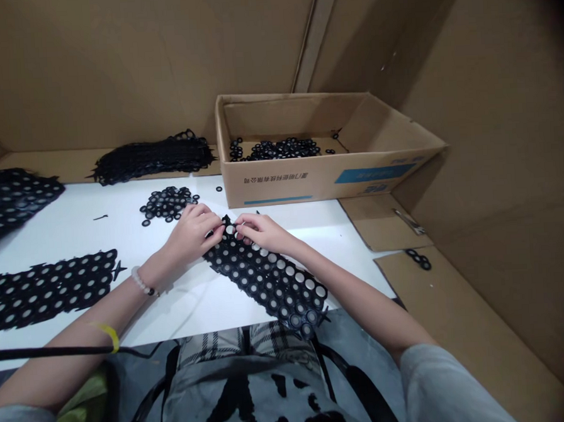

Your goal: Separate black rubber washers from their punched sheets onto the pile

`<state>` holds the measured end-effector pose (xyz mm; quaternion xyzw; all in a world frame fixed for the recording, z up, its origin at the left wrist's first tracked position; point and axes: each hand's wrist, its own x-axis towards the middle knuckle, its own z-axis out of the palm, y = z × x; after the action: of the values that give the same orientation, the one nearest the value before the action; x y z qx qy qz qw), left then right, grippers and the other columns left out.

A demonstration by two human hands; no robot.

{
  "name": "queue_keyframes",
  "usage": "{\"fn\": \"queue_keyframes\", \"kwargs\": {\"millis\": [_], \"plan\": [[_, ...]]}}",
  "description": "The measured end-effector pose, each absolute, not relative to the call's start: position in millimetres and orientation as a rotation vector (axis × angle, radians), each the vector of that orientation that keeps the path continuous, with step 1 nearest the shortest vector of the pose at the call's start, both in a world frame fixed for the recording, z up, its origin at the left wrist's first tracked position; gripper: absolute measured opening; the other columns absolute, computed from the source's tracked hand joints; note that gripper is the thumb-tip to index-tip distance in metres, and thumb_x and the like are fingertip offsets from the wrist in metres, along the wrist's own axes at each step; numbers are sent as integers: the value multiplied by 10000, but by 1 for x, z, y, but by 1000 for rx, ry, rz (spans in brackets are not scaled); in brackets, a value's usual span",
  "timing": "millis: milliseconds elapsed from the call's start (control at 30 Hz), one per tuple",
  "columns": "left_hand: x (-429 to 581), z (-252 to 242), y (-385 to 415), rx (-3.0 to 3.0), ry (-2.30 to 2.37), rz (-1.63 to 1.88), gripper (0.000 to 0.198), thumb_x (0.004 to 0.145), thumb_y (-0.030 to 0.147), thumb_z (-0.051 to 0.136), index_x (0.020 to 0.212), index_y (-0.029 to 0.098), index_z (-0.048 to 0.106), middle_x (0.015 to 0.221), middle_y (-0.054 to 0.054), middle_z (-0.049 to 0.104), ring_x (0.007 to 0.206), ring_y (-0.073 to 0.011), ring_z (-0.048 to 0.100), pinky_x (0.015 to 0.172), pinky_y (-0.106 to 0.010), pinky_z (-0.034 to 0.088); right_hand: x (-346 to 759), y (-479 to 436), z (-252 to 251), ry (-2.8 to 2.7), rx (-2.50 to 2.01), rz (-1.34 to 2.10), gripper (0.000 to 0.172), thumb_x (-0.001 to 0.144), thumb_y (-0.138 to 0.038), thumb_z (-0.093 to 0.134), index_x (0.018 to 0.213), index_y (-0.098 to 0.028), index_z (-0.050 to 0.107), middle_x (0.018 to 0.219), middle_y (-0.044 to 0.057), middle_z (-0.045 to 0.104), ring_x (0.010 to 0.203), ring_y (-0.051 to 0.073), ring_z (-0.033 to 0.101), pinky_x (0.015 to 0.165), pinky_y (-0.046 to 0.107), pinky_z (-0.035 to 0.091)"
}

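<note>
A long black sheet of round rings (257, 272) lies slanted on the white table, its near end hanging over the front edge. Paler, shinier discs run in a row along its right side. At the far left corner of the sheet, my left hand (198, 231) is closed, thumb and fingers pinching the edge. My right hand (267, 234) is closed in a pinch at the same far end, a few centimetres to the right. What lies between its fingertips is too small to make out. Beyond my left hand sits a pile of loose black rings (165, 203).
An open cardboard box (280, 183) holding many black rings stands behind my right hand. A stack of black sheets (151, 158) lies at the back. More ring sheets (50, 289) are at left. Tweezers (409, 222) and a few rings (417, 259) rest on cardboard at right.
</note>
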<state>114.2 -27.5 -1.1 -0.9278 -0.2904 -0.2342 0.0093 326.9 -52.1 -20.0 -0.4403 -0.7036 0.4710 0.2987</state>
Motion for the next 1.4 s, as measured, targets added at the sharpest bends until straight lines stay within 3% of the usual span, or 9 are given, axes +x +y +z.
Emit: {"fn": "queue_keyframes", "kwargs": {"millis": [100, 400, 667, 833, 967, 1033, 1167, 1400], "plan": [[116, 1, -30, -2917, -784, -656, 226, 929, 244, 443, 759, 193, 584, 720, -37, 646, 823, -217, 521, 825, -397, 370, 325, -52, -22, -1873, -1129, 1200, 248, 897, -415, 486, 868, -183, 571, 758, 5, 637, 697, 141, 600, 685, 257, 461], [114, 0, -27, -2922, -621, -603, 239, 930, 256, 441, 756, 221, 601, 807, -35, 692, 816, -210, 539, 798, -397, 400, 320, -52, -27, -1809, -1175, 1258, 187, 863, -312, 508, 744, -176, 557, 685, 9, 641, 655, 138, 608, 641, 251, 478], [83, -7, 1, -2492, -1205, -1222, 247, 930, 292, 434, 882, 209, 661, 872, -77, 700, 846, -242, 537, 823, -443, 402, 324, -52, -23, -1742, -1359, 1209, 175, 857, -284, 502, 727, -182, 559, 626, 11, 643, 552, 137, 599, 582, 257, 474], [63, -12, 20, -2319, -1474, -996, 249, 916, 325, 476, 972, 261, 710, 1108, -88, 670, 1097, -348, 433, 885, -548, 276, 324, -54, -20, -1760, -1284, 1160, 179, 852, -352, 540, 860, -189, 612, 634, 1, 653, 553, 131, 594, 606, 253, 464], [69, -18, 19, -2374, -1501, -870, 242, 904, 317, 487, 1002, 262, 702, 1165, -102, 638, 1112, -368, 401, 862, -555, 257, 323, -54, -22, -1712, -1264, 1228, 167, 839, -327, 548, 897, -183, 609, 621, 0, 642, 555, 133, 597, 587, 244, 470], [80, -15, 10, -2483, -1403, -860, 225, 909, 330, 489, 982, 240, 681, 1101, -97, 657, 1069, -334, 432, 867, -521, 274, 323, -53, -23, -1695, -1234, 1274, 161, 839, -315, 541, 894, -178, 604, 609, -4, 634, 542, 127, 587, 570, 234, 459], [103, -2, -15, -2865, -1074, -707, 266, 904, 396, 507, 744, 201, 591, 767, -43, 646, 868, -238, 510, 875, -457, 302, 323, -51, -24, -1765, -1151, 1262, 168, 834, -305, 547, 902, -167, 613, 570, -27, 590, 509, 105, 528, 536, 211, 397], [116, 0, -29, -3048, -884, -574, 269, 935, 370, 436, 769, 198, 560, 771, -58, 635, 857, -237, 516, 837, -425, 338, 321, -54, -24, -1897, -1034, 1230, 187, 839, -317, 545, 876, -153, 626, 554, -41, 536, 509, 95, 464, 529, 209, 343]]}}
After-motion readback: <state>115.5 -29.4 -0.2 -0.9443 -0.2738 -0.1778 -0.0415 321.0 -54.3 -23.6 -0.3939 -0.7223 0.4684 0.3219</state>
